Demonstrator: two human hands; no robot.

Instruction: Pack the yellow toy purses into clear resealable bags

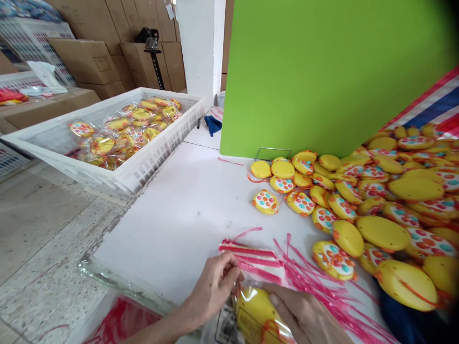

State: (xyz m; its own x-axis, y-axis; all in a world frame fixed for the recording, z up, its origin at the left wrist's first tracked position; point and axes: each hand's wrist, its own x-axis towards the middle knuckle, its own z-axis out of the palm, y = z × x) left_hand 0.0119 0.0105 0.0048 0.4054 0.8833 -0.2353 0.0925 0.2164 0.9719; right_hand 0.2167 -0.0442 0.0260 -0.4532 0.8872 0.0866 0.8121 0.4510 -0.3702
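Observation:
Low in the head view, a yellow duck-shaped toy (254, 310) with an orange cord sits inside a clear plastic bag (224, 322) that bears dark print. My left hand (217, 282) pinches the gathered edge of that bag between thumb and fingers. On the other side, my right hand (299, 310) grips the bagged toy, thumb on top. Just beyond my hands lies a stack of flat packets with pink strips (256, 260). Loose pink ribbon strips (322, 291) spread to the right of my right hand.
A large heap of yellow toys (383, 229) covers the table's right side before a green board (322, 76). At left, a white plastic crate (168, 143) holds bagged toys. Cardboard boxes (86, 62) stand behind. Dark blue cloth (213, 124) lies near the board.

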